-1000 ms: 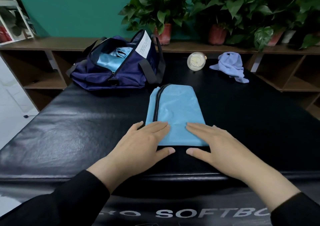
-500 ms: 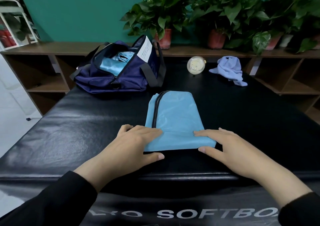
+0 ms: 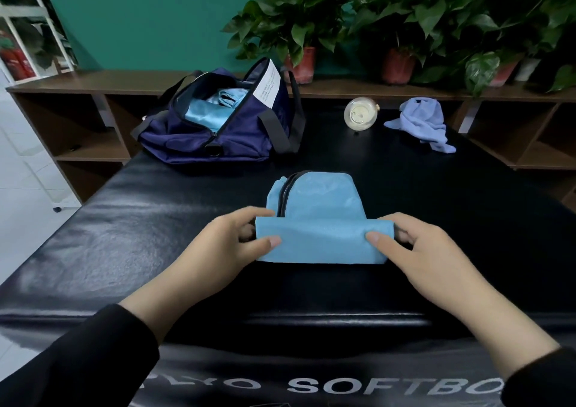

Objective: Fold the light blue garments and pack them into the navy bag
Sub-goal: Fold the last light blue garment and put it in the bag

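Left hand (image 3: 232,244) and right hand (image 3: 414,247) each pinch an end of the light blue zippered fabric garment (image 3: 321,219), centre frame on the black padded surface (image 3: 124,235), near edge lifted to fold away. Upper left, open navy fabric bag (image 3: 218,138) gapes, ready to receive it.

The left hand's (image 3: 227,244) fingers were tucked behind the garment's (image 3: 321,244) raised near fold, and so were the right hand's (image 3: 414,250). The bag's (image 3: 218,138) contents showed only as blue cloth through its opening; the print on its label (image 3: 267,83) was too small to read. The lettering along the desk's (image 3: 124,235) near edge was cut off at both ends.
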